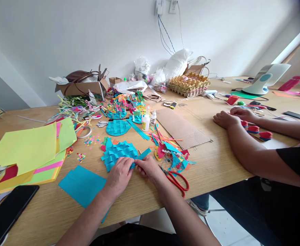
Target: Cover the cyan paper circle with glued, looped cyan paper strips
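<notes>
A woven mat of blue paper strips lies on the table in front of me. My left hand is closed on its near edge, fingers bent and the fingertips partly hidden. Beside it, my right hand pinches a blue paper strip at the mat's right edge, and the two hands nearly touch. Scissors with red handles lie just right of my right wrist. Blue paper sheets rest left of my left forearm. Behind the mat is a rounded woven blue piece.
Two glue bottles stand behind paper scraps. A cardboard sheet lies to the right, coloured paper and a phone to the left. Egg trays sit at the back. Another person's hands work at the right.
</notes>
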The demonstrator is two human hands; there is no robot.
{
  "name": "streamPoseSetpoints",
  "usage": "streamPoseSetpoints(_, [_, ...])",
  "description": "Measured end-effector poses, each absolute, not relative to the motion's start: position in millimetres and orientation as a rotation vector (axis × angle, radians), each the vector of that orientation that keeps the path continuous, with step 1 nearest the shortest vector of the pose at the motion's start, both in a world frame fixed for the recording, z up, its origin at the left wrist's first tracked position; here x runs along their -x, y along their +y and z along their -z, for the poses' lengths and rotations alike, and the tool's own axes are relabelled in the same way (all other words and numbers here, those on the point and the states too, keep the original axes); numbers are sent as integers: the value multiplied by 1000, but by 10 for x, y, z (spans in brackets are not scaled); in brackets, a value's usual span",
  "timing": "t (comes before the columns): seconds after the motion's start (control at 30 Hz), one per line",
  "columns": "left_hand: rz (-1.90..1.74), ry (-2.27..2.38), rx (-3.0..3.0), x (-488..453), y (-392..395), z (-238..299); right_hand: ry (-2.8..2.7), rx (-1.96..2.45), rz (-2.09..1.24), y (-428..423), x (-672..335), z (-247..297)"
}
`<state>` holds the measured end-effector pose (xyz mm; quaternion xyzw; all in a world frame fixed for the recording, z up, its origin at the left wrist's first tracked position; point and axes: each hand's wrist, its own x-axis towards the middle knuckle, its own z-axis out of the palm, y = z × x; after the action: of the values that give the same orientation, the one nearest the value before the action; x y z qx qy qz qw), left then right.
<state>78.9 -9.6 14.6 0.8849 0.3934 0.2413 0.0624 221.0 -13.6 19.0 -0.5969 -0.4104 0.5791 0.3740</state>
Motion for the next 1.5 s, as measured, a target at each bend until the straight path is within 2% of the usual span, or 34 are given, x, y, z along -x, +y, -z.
streamPoseSetpoints(0.23, [-682,1212,-2677,-804,-73,-127,-1152,1600,-1337,-117,-2299,-160])
streamPoseSetpoints(0.67, [-613,1213,-2773,-815,-68,-59,-1436,1921,-749,-130,-2345,-188])
streamPoseSetpoints(1.5, [-472,1287,-2845,-859,-74,-58,-1563,2021,-628,-132,-2307,-108])
